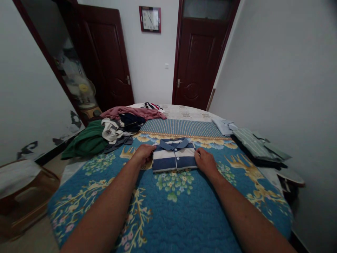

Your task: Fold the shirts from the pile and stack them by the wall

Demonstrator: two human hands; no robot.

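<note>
Hands (175, 158), two, gripping one folded striped shirt (176, 156); two doors (105, 52).

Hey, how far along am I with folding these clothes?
Partway, I'd say. At the right, the green striped garment and pale blue garment look folded. The blue-and-white shirt, held by your left hand and right hand, looks nearly finished. The loose heap at the left is left to fold.

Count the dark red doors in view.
2. The left door stands open, left of the wall clock; the right door looks shut, to the clock's right. Neither leaf hides another that I can make out.
</note>
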